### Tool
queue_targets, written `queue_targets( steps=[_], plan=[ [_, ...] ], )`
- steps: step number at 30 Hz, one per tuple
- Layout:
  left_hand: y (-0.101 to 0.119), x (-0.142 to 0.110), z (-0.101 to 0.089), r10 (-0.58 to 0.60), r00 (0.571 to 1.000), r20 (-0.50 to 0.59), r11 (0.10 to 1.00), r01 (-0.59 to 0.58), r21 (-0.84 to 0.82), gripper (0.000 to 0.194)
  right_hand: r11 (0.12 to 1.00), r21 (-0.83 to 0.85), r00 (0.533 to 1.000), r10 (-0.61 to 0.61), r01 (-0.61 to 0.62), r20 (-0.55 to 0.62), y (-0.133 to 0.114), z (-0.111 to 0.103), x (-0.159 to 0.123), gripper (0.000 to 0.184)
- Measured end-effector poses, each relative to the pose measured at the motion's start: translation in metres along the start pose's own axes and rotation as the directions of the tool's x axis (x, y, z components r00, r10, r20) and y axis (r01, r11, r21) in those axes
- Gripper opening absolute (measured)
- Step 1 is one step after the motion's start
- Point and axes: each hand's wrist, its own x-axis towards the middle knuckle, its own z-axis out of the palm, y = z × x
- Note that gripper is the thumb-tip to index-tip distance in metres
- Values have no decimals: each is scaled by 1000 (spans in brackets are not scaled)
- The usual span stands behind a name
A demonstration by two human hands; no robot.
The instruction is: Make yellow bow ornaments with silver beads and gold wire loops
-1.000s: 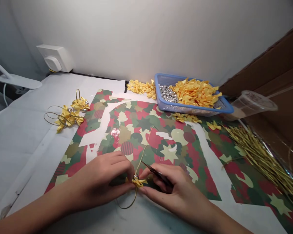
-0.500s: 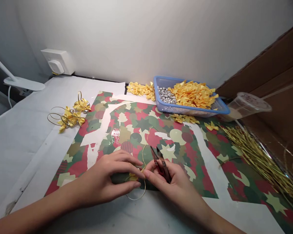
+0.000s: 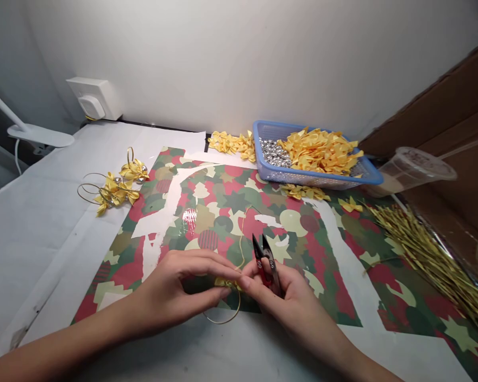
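Note:
A small yellow ribbon bow [image 3: 222, 283] is pinched in the fingers of my left hand [image 3: 179, 289], low over the patterned paper. A thin gold cord loop [image 3: 239, 309] hangs below the bow toward me, and the cord's loose tail [image 3: 242, 239] runs away across the paper. My right hand [image 3: 292, 300] has thread snips [image 3: 267, 265] tucked in its palm, blades apart and pointing away from me. Its thumb and index fingertip meet at the bow's right end, touching my left fingertips. The knot there is hidden by fingers.
Behind, a blue basket [image 3: 322, 183] holds silver beads [image 3: 276, 154] and yellow bows [image 3: 322, 151]. More bows [image 3: 233, 144] lie beside it. Several bow-and-loop pieces [image 3: 117, 191] sit left. Gold cords [image 3: 430, 260] lie right, near a plastic cup [image 3: 414, 170]. A lamp base [image 3: 42, 136] stands far left.
My left fingers have closed further over the bow, and my right thumb now presses at its end. The snips have tipped slightly with my right hand. The view has shifted a little.

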Motion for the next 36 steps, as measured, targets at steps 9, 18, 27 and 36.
queue_targets(
  steps=[9, 18, 27, 36],
  plan=[
    [-12, 2, 1, -72, 997, 7, 994, 72, -83, 23, 999, -38, 999, 27, -28, -36, -12, -9, -4, 44],
    [-11, 4, 0, -22, 998, -64, 998, 25, 50, 29, 894, -444, 998, -69, 60, -4, -25, -52, -12, 55],
    [-15, 2, -1, 36, 995, -97, 993, -25, 115, 36, 711, -642, 957, -247, 286, 153, -48, -47, -17, 28],
    [-21, 3, 3, 235, 965, -118, 957, -208, 202, 32, 553, -758, 937, -155, 345, 313, -66, -38, -10, 21]
  ],
)
